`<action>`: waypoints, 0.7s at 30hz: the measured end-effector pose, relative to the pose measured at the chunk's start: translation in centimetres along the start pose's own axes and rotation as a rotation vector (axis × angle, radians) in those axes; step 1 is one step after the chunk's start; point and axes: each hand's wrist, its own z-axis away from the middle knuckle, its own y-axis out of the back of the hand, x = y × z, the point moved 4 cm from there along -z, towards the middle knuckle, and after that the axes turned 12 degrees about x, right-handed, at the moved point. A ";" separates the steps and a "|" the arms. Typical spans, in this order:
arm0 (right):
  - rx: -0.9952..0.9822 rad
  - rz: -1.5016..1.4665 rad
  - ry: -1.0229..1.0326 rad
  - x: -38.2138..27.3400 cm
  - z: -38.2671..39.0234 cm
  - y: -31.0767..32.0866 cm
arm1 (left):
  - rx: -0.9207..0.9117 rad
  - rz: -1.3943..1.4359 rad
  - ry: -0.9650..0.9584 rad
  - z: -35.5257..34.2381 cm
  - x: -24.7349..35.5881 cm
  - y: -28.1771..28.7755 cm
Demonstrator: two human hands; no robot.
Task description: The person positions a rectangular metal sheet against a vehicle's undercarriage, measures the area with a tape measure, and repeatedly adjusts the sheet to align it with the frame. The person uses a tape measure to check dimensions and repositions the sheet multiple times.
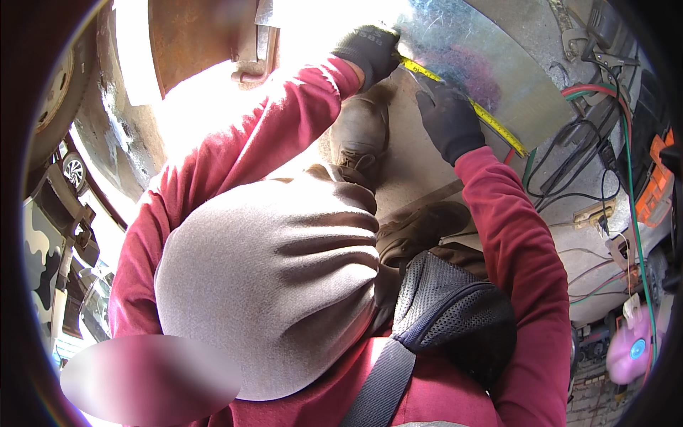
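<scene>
A shiny sheet of metal (526,92) with a reddish reflection lies in front of me, and a yellow tape measure blade (501,132) runs along its near edge. My left hand (366,53), in a dark glove, is closed at the blade's far left end; the tape's case does not show. Farther right, my right hand (449,117), also gloved, reaches over the sheet's edge and covers the middle of the blade. Its fingers bend over the tape, with the thumb on the near side; their tips are partly lost in shadow.
My boots (359,135) stand on the concrete floor below the sheet. Black cables (562,167) and a green hose (629,171) lie to the right, near an orange object (651,192) and a pink fan (633,347). Worn vehicle panels (128,128) stand at left.
</scene>
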 end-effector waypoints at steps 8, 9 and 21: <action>-0.038 0.074 -0.030 -1.4 -0.5 -0.1 | 0.004 0.044 0.005 -0.3 0.2 0.5; -0.081 0.117 -0.032 -1.6 -0.7 -0.1 | -0.035 0.047 0.026 -0.6 0.0 0.3; -0.093 0.588 0.195 0.7 -8.6 6.1 | -0.057 0.739 0.480 -2.6 -3.5 -1.8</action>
